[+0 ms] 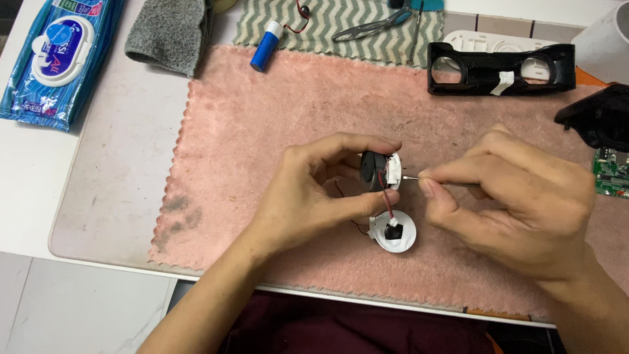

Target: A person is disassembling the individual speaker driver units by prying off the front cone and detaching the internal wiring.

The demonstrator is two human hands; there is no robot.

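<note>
Pinching the small round black speaker (pixel 379 172) in our left hand (pixel 308 196) above the pink fleece cloth (pixel 262 131), we close right hand (pixel 517 196) fingers on a thin metal screwdriver (pixel 414 177) at its white bracket. White round cap (pixel 395 231) lies already detached below, red wires still joined; disassembly looks partway

Pink fleece mat (pixel 275 118), dark grey smudges toward its near-left corner. Desk (pixel 26 177) white. Striped cloth (pixel 314 29) at far edge: green-and-cream zigzag. Folded towel (pixel 171 31) speckled grey. Wipes pack (pixel 56 56) at far-left corner: blue, white oval lid. Battery (pixel 265 46) blue with white cap. Small motor (pixel 375 170) black, white end plate, red and black wires. Round disc (pixel 395 231) white, black centre. Housing (pixel 501 69) black. Circuit board (pixel 611 172) green.
</note>
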